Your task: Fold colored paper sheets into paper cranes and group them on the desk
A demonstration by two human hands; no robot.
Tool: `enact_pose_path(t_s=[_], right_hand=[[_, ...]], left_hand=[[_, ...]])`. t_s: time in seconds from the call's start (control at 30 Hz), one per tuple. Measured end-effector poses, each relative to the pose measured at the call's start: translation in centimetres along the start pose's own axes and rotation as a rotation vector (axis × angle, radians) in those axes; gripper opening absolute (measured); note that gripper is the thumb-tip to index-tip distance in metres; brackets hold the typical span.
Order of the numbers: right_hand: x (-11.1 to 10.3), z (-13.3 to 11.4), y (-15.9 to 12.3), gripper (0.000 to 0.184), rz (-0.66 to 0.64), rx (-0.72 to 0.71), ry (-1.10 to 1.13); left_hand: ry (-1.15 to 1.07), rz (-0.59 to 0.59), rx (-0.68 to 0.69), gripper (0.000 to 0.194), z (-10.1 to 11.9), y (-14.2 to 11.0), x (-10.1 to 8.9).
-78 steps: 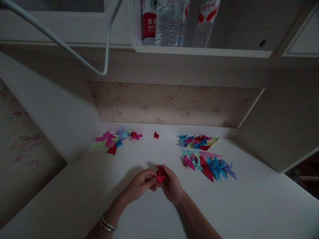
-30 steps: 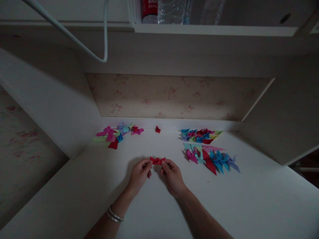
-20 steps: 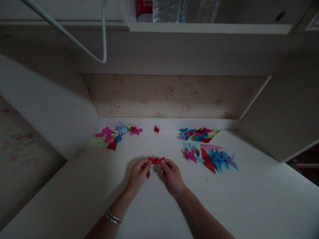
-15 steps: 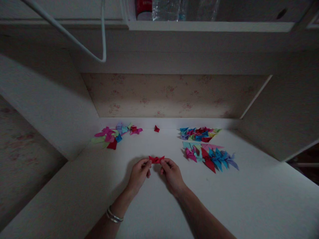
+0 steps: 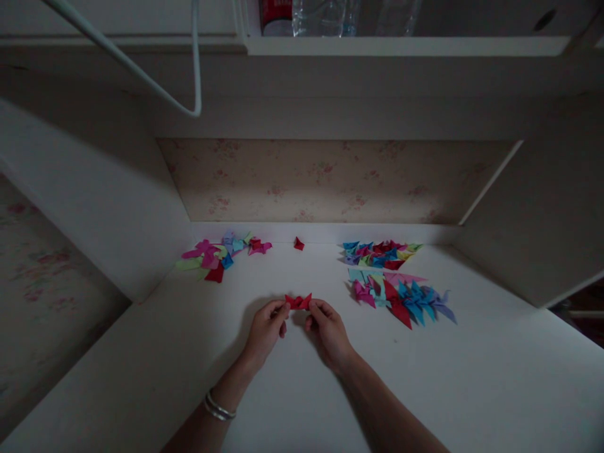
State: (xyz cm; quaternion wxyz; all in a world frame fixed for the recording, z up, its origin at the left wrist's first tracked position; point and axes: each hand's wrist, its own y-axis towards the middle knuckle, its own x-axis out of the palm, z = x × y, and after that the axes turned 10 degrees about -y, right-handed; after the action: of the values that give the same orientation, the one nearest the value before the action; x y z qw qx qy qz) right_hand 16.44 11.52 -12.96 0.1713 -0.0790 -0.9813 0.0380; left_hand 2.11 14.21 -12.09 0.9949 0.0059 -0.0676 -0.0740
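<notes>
A small red folded-paper piece (image 5: 298, 302) is stretched sideways between my two hands, just above the white table (image 5: 292, 390). My left hand (image 5: 268, 327) pinches its left end between thumb and forefinger. On the other side, my right hand (image 5: 328, 328) pinches the right end the same way. The piece has pointed tips at both ends and a raised fold in the middle. Beyond it, near the back edge, a single small red folded-paper piece (image 5: 299, 243) lies by itself.
Colourful paper pieces lie in a pile (image 5: 210, 257) at the back left. At the right are a row of folded paper (image 5: 377, 254) and a second group with blue points (image 5: 415, 301). Overhead are a shelf (image 5: 406, 46) with plastic bottles (image 5: 317, 17) and a hanging white cable (image 5: 195, 75).
Earlier both hands were close together around the red paper; they have since moved apart, and it now spans between them. Over the last second the hands have barely moved. The view has tilted down.
</notes>
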Motion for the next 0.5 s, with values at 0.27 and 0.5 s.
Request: enact_pose_path(t_s=[0.27, 0.5], right_hand=[[-0.03, -0.23, -0.16, 0.029, -0.025, -0.004, -0.005], [0.06, -0.05, -0.14, 0.026, -0.003, 0.000, 0.047]], left_hand=[[0.026, -0.015, -0.004, 0.035, 0.07, 0.03, 0.00], [0.021, -0.020, 0.009, 0.034, -0.05, 0.07, -0.07]])
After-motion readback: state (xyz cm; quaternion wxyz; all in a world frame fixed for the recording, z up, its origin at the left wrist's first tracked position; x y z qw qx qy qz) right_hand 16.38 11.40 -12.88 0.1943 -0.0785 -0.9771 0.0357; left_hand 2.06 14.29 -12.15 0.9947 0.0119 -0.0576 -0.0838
